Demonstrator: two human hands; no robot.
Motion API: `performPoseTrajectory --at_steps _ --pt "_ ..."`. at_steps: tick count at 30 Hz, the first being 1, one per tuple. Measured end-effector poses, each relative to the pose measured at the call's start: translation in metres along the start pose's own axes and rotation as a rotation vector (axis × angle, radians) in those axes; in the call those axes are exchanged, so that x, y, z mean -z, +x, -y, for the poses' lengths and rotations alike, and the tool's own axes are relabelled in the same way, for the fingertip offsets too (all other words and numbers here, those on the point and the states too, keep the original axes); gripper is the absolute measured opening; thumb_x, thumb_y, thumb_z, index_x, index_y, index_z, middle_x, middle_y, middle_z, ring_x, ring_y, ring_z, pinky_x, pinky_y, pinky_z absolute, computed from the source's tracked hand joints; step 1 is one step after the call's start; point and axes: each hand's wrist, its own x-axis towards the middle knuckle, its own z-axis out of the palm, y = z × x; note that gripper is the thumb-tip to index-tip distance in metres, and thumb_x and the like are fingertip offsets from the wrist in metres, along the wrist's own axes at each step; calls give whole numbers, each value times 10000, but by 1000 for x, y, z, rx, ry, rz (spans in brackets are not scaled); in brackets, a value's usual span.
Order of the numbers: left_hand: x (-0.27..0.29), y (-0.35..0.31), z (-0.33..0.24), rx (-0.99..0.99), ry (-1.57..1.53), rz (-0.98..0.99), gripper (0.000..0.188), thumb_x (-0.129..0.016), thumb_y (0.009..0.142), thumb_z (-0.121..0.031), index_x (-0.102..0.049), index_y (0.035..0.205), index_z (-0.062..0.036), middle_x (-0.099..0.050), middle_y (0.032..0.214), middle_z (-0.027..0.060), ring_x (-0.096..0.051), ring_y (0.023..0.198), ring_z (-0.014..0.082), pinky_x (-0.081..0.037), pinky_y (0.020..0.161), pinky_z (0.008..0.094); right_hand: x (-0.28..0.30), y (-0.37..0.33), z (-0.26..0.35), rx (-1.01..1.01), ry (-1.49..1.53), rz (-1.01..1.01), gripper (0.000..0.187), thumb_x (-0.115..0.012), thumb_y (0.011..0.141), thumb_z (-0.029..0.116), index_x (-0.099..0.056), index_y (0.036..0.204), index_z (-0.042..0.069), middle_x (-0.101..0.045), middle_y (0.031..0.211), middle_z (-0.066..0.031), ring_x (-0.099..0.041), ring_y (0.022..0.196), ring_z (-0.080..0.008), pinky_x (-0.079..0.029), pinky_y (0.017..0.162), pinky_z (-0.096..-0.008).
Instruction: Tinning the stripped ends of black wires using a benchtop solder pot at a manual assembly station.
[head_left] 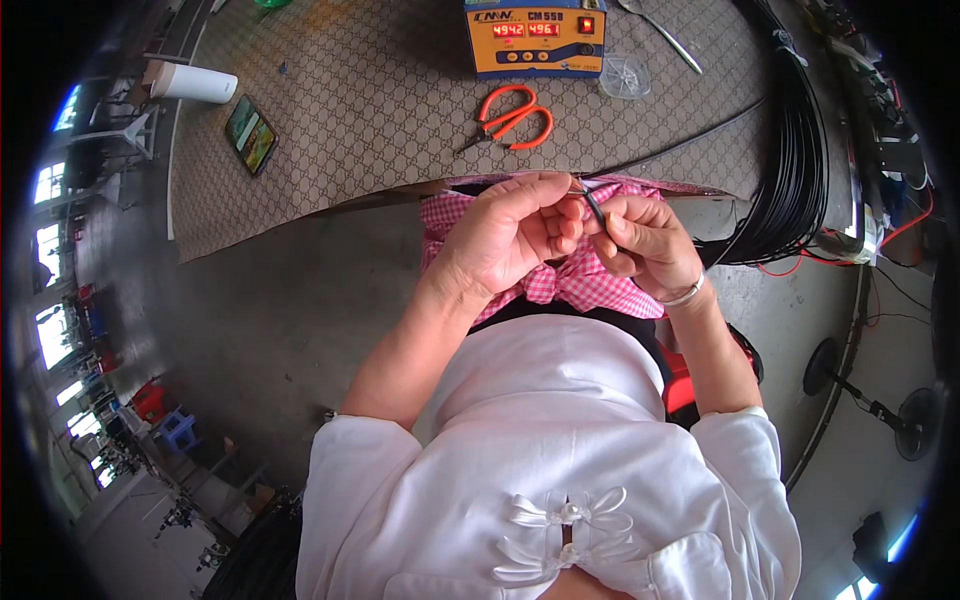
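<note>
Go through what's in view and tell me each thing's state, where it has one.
Left hand: fingertips drawn in by the black piece's end; firmness of grip unclear
Right hand: closed on black piece
Black piece: held off the table
Control box: on, readouts lit
Snips: lying down, handles spread
Phone: screen lit
Cable bundle: gathered and tied

There are one cable coil [797,160], one phone [252,136], one tumbler [203,84], one cutter [512,119] and one control box [538,45].
</note>
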Motion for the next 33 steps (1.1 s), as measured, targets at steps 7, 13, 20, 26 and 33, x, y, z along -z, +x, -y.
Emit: performPoseTrajectory --at_steps 7,13,20,26,33 --pt "1 1 9 -67 -50 -7 220 -491 883 -217 -584 923 -22 -596 793 67 -518 684 126 -432 607 247 3 1 -4 18 9 -51 161 -533 854 159 -589 872 9 -561 691 -22 -401 468 -53 -279 401 -171" --pt "-2 1 12 -144 -1 33 222 -496 881 -203 -581 946 -9 -597 821 69 -527 702 120 -437 627 234 2 1 -5 35 -7 -100 162 -525 859 149 -587 912 9 -550 681 -21 -398 476 -54 -284 410 -169" --pt "0 4 14 -143 9 10 204 -538 857 -201 -563 941 -18 -589 822 61 -536 686 98 -445 630 225 3 3 -4 60 -2 -74 150 -532 856 147 -589 912 20 -548 684 -7 -403 478 -47 -280 410 -165" --pt "-1 8 11 -150 72 -69 203 -524 864 -190 -545 982 -25 -567 799 34 -517 695 93 -420 633 216 2 7 22 165 -278 -293 134 -539 852 116 -576 944 25 -517 670 19 -395 491 -27 -272 411 -151" --pt "33 6 19 -153 221 -246 142 -526 858 -159 -549 947 -50 -550 763 -9 -506 676 72 -402 622 198 54 45 91 427 -1347 -613 132 -574 793 125 -617 892 49 -585 623 -34 -511 493 -86 -384 437 -210"
